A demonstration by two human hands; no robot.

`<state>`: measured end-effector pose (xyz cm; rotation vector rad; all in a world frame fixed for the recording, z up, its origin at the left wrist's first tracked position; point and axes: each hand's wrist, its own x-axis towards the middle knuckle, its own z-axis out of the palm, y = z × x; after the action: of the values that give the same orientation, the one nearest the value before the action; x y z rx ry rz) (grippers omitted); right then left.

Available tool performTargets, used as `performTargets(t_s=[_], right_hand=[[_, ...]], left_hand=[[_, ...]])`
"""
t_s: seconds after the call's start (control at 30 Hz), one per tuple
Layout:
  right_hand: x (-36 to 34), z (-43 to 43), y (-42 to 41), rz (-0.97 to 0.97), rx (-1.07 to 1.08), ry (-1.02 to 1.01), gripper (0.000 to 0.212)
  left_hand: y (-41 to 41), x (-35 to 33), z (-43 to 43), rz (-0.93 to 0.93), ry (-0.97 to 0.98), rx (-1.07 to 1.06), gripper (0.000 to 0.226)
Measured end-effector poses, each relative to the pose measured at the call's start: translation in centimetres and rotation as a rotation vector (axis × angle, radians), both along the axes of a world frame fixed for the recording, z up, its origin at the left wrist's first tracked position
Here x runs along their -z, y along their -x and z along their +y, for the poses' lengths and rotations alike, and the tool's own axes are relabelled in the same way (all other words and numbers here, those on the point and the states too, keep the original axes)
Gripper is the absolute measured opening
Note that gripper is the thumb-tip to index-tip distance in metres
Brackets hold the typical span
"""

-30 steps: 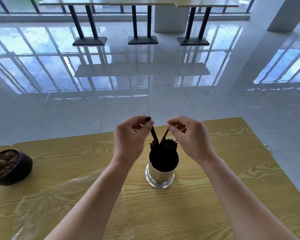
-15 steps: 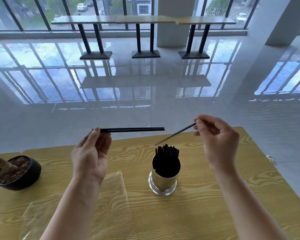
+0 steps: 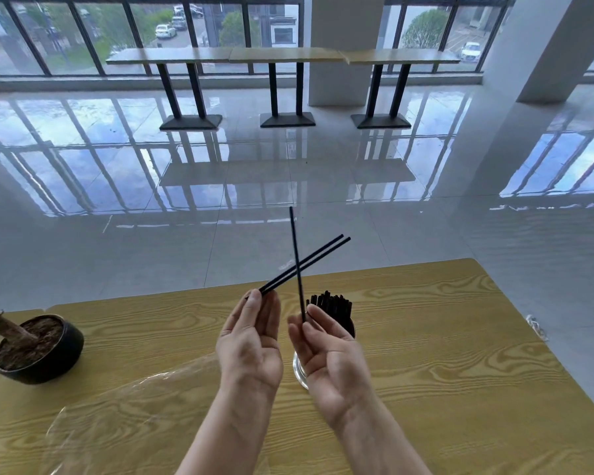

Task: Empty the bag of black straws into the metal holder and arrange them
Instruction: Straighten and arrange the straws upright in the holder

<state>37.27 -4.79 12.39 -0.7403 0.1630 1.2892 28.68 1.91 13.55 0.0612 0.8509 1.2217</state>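
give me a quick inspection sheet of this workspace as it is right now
surface: wood-grain table.
job's things: metal holder upright, holding a bunch of black straws; clear bag lies flat to its left, apparently empty.
clutter: black pot of soil near the table's left edge.
grippers: left hand pinches a pair of straws; right hand pinches a single straw that crosses them.
cables: nothing seen.
surroundings: glossy tiled floor, three tables by the windows.

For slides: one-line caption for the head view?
Left hand pinches two black straws, right hand a single straw, crossing in front of the metal holder on a wooden table.
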Motion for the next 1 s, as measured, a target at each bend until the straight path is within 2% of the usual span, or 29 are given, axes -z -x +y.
performTargets(t_s=[0.1, 0.2, 0.27, 0.33, 0.37, 0.4, 0.5, 0.57, 0.67, 0.87, 1.0], right_hand=[[0.2, 1.0, 0.5, -0.210, 0.033, 0.073, 0.027], [0.4, 1.5, 0.3, -0.731, -0.023, 0.195, 0.025], [0.7, 1.7, 0.2, -1.061, -0.106, 0.192, 0.024], [1.0, 1.9, 0.2, -1.230, -0.156, 0.163, 0.021], [1.1, 1.9, 0.1, -1.203, -0.148, 0.153, 0.019], [0.9, 1.9, 0.0, -1.081, -0.121, 0.140, 0.018], [0.1, 1.8, -0.7, -0.494, -0.085, 0.035, 0.011], [-0.4, 1.9, -1.2, -0.351, -0.091, 0.005, 0.007], [-1.2, 2.2, -1.3, -0.348, -0.097, 0.011, 0.003], [-1.4, 2.5, -0.4, -0.472, -0.087, 0.008, 0.005], [-1.3, 2.3, 0.0, -0.648, -0.146, -0.060, 0.008]], left_hand=[[-0.4, 0.0, -0.7, 0.071, -0.033, 0.021, 0.021], [-0.4, -0.3, -0.8, 0.171, -0.079, 0.036, 0.023], [-0.6, -0.5, -0.9, 0.203, -0.088, 0.045, 0.023], [-0.6, -0.7, -1.1, 0.200, -0.094, 0.060, 0.024], [-0.6, -0.7, -1.1, 0.198, -0.095, 0.072, 0.024], [-0.5, -0.7, -1.1, 0.198, -0.093, 0.084, 0.024], [0.0, -0.4, -0.9, 0.192, -0.082, 0.117, 0.023], [0.1, -0.1, -0.9, 0.175, -0.071, 0.147, 0.022], [0.1, 0.2, -1.2, 0.139, -0.067, 0.206, 0.022], [0.2, 0.7, -1.8, 0.082, -0.086, 0.274, 0.017], [0.5, 1.0, -2.0, 0.067, -0.085, 0.291, 0.013]])
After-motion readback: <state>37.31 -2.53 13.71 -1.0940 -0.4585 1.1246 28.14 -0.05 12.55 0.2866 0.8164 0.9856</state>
